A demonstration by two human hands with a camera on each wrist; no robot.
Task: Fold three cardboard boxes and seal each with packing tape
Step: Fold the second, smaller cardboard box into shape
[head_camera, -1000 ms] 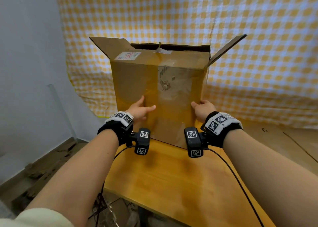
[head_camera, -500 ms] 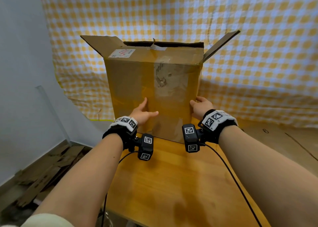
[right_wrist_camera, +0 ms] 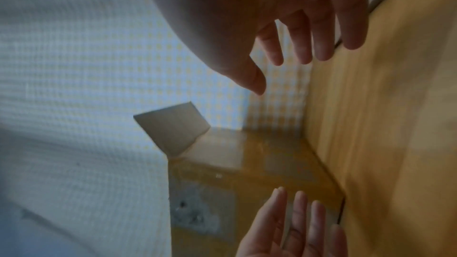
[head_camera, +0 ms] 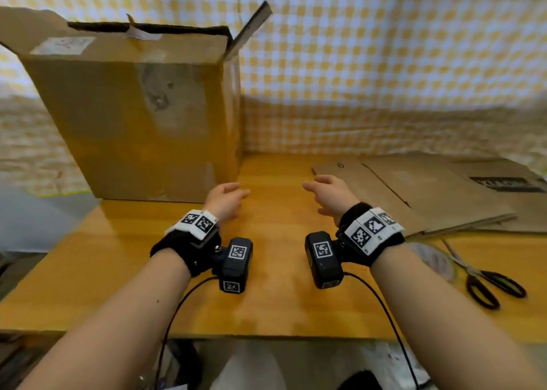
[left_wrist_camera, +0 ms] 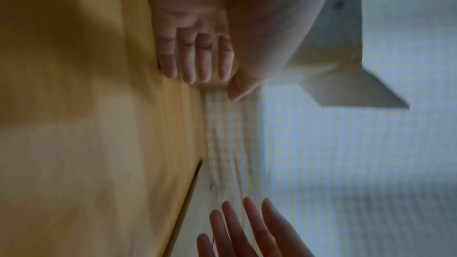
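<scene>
A tall taped cardboard box [head_camera: 142, 117] stands upright at the table's back left with its top flaps open. My left hand [head_camera: 229, 194] hovers just right of the box's lower corner, fingers relaxed and holding nothing. My right hand [head_camera: 321, 190] hovers beside it, also empty, near the edge of a stack of flattened cardboard [head_camera: 414, 191]. The left wrist view shows my left hand [left_wrist_camera: 197, 60] with straight fingers over the table. In the right wrist view my right hand [right_wrist_camera: 296, 42] is spread, and the box [right_wrist_camera: 235, 179] lies beyond it.
A clear tape roll [head_camera: 433, 259] and black-handled scissors [head_camera: 485, 280] lie at the right of the wooden table [head_camera: 266, 301]. A yellow checked cloth [head_camera: 384, 64] hangs behind. The table's near edge runs just below my wrists.
Both hands have let go of the box and pulled back to the right over the table. The view has swung right, so the box now stands at the left.
</scene>
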